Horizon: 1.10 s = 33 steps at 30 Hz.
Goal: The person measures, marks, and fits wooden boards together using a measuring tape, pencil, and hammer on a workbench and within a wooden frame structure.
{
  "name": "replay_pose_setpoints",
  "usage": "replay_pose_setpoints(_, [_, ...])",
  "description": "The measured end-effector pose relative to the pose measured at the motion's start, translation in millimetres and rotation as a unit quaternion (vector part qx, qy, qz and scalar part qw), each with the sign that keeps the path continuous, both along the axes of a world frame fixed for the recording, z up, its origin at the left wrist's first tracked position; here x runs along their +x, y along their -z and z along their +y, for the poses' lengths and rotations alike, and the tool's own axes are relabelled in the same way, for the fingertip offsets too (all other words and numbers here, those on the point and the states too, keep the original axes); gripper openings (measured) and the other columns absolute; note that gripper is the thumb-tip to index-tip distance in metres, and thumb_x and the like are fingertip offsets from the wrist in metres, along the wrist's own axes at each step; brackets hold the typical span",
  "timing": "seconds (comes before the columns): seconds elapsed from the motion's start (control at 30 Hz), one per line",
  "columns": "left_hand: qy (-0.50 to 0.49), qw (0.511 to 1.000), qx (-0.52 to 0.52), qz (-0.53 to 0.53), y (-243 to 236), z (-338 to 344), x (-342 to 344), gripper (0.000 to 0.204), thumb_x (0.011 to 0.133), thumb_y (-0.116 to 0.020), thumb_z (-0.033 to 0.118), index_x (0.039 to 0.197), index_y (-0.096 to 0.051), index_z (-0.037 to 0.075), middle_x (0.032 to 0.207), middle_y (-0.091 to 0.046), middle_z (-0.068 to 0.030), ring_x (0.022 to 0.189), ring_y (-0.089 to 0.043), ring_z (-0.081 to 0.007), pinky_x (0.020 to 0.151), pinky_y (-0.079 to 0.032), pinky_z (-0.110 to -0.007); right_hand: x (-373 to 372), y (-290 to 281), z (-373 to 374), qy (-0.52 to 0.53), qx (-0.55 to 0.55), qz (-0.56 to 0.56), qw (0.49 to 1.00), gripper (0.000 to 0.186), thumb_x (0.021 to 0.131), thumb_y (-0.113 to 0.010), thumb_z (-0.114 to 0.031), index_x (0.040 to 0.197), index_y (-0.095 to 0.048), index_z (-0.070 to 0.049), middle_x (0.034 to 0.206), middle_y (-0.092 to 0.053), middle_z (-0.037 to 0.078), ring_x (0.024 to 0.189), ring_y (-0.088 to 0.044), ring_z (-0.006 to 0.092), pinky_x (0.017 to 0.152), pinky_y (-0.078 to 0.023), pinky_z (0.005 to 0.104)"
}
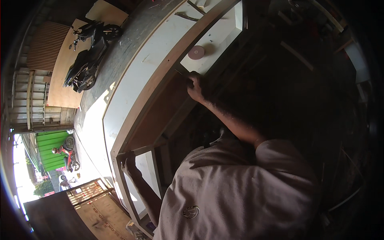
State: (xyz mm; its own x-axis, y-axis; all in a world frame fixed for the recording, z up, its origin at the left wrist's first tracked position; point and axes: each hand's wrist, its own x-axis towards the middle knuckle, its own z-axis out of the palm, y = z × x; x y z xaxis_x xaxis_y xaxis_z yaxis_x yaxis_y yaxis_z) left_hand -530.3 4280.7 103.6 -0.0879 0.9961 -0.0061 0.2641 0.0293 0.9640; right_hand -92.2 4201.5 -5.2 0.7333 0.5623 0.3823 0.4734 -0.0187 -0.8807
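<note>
A long wooden frame (163,69) with a brown panel (154,114) in it lies on a white-topped surface (134,86). My left hand (131,166) is at the frame's lower-left corner, its fingers hooked over the wood. My right hand (195,87) is raised by the panel's far part, fingers pinched together. From them a thin, dark, pencil-like stick (179,73) points toward the frame; its exact kind is too dim to make out. Beyond that hand a round pinkish disc (196,52) rests on the white surface.
Wood offcuts (186,16) lie at the surface's far end. A black motorcycle (90,58) stands at the upper left against plywood, and a red one (71,158) stands near the bright doorway. Deep shadow covers the right side, where a strip (297,55) lies.
</note>
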Motion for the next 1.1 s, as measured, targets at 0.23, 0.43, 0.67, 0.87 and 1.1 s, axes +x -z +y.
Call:
replay_pose_setpoints(0.23, [-0.021, 0.996, -0.077, 0.027, 7, 4, 15, 0.033, 0.084, -0.07, 0.008, 0.111, -0.067, -0.01, 0.1, -0.07, -0.02, 0.09, -0.069, -0.025, 0.083, -0.058, -0.033, -6, -9, -1, 0.01, 0.031, -0.01, 0.999, 0.019, 0.083, -0.057, -0.004, 0.1, -0.064, 0.001, 0.093, -0.064, 0.019, 0.091, -0.062, 0.0381, 0.079, -0.05, 0.0408])
replay_pose_setpoints(0.43, [0.052, 0.994, -0.003, -0.095, -15, 14, 15, 0.023, 0.079, -0.069, 0.011, 0.099, -0.068, -0.002, 0.093, -0.069, -0.0095, 0.084, -0.067, -0.0166, 0.081, -0.055, -0.029, 22, 28, 8, 0.021, 0.121, -0.054, 0.991, 0.028, 0.087, -0.064, -0.017, 0.108, -0.062, 0.001, 0.105, -0.063, 0.019, 0.101, -0.062, 0.0347, 0.088, -0.049, 0.042])
replay_pose_setpoints(0.67, [-0.037, 0.999, -0.029, -0.023, 18, -12, -18, 0.034, 0.08, -0.07, 0.019, 0.104, -0.063, -0.005, 0.094, -0.068, -0.0123, 0.088, -0.068, -0.02, 0.081, -0.056, -0.033, 16, -27, -22, -0.174, 0.008, 0.001, 0.985, 0.038, 0.097, -0.06, -0.029, 0.119, -0.059, 0.003, 0.112, -0.061, 0.015, 0.107, -0.06, 0.029, 0.095, -0.045, 0.0373])
replay_pose_setpoints(0.87, [-0.07, 0.997, -0.011, -0.019, 34, -30, -17, 0.038, 0.078, -0.07, 0.02, 0.103, -0.063, -0.008, 0.098, -0.069, -0.0159, 0.084, -0.07, -0.023, 0.075, -0.057, -0.032, 42, -37, -26, -0.248, 0.003, -0.146, 0.958, 0.022, 0.093, -0.064, -0.016, 0.111, -0.062, -0.003, 0.096, -0.059, 0.013, 0.094, -0.06, 0.0306, 0.087, -0.047, 0.0385])
replay_pose_setpoints(1.1, [-0.109, 0.994, 0.014, 0.019, 39, -86, -55, 0.035, 0.079, -0.069, 0.024, 0.099, -0.063, -0.005, 0.095, -0.069, -0.0151, 0.084, -0.07, -0.0237, 0.073, -0.055, -0.034, 22, -107, -63, -0.376, -0.068, -0.196, 0.903, 0.038, 0.099, -0.055, -0.038, 0.092, -0.055, -0.001, 0.089, -0.051, 0.012, 0.085, -0.055, 0.0252, 0.074, -0.043, 0.0349])
